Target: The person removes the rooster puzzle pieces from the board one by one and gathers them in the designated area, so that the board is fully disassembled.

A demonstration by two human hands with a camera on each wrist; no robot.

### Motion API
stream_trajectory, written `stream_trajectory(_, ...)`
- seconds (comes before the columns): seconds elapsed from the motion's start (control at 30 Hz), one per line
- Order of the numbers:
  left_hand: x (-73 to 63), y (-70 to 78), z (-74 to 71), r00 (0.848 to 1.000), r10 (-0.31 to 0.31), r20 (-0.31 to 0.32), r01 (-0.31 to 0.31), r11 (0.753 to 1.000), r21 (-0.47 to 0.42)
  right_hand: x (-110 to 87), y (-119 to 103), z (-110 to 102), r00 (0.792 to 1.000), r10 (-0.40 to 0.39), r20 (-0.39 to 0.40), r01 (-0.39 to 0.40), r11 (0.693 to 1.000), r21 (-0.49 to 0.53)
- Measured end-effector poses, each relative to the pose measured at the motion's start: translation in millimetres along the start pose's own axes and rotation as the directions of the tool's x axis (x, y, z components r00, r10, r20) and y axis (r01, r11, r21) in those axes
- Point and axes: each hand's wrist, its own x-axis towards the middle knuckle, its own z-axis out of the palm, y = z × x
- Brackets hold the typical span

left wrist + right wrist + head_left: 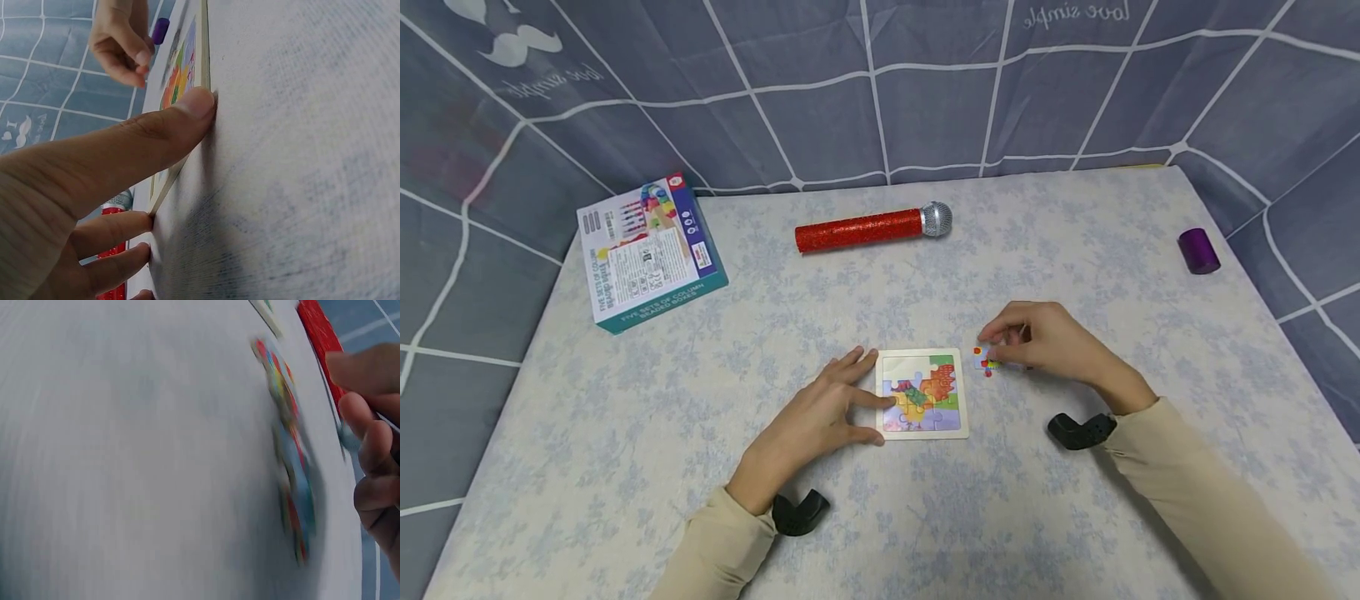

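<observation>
A small jigsaw puzzle in a white square frame (964,400) lies on the table, with coloured pieces fitted together and a pale bare patch at its upper left. My left hand (820,408) rests along the frame's left side; its thumb (197,103) is at the near corner, one finger reaches over the puzzle, and others touch the edge. My right hand (1048,342) hovers at the loose puzzle pieces (982,357) just right of the frame. Its fingers are loosely bent, and no piece shows between them. Several pieces (294,462) lie in a blurred row beneath it.
Behind the puzzle lies a red glittery microphone (859,231) with a silver head. A boxed bead set (651,250) is at the back left. Near the right edge is a purple cylinder (1199,251). A grey gridded curtain (940,117) hangs behind the table.
</observation>
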Motion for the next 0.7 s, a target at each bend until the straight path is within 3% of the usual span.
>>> stream_trajectory(0.3,0.5,-1.4,1.0,1.0,0.01,0.006,-0.01,1.0,0.007,25.4,-19.3,26.1,0.974,-0.136,0.181,0.132,0.991,0.035)
stream_trajectory(0.53,0.2,-2.0,0.8,1.0,0.014,0.003,-0.014,1.0,0.007,34.9,-29.4,35.7,0.957,-0.167,0.239,0.169,0.986,0.012)
stream_trajectory(0.7,-0.3,-2.1,0.5,1.0,0.018,-0.001,-0.018,1.0,0.005,37.7,-34.9,38.7,0.955,-0.185,0.233,0.203,0.978,-0.054)
